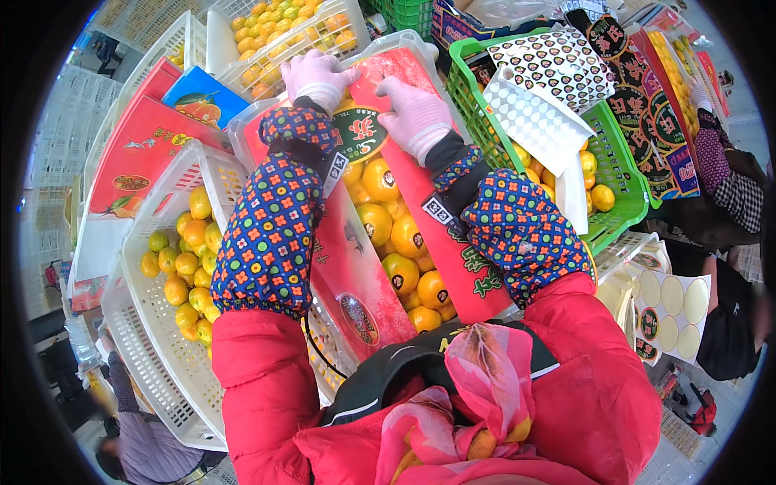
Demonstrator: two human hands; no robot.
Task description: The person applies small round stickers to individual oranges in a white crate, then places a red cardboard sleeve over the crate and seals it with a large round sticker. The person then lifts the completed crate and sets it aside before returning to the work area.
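A long red fruit carton (453, 250) lies in front of me, packed with stickered mandarins (390, 234) that show through its middle opening. My left hand (317, 79), in a pale pink knit glove, rests at the carton's far left corner with its thumb stretched to the right. My right hand (415, 120), gloved alike, lies on the far part of the right red panel, fingers apart. Between the hands sits a dark green oval emblem (357, 133) on the carton's far end. Neither hand shows anything picked up; the undersides of the fingers are hidden.
A white crate (145, 323) of loose mandarins stands left, with red folded cartons (133, 162) beyond it. Another white crate (283, 52) of fruit is at the far side. Right, a green basket (622, 162) holds sticker sheets and mandarins. Other people work at both sides.
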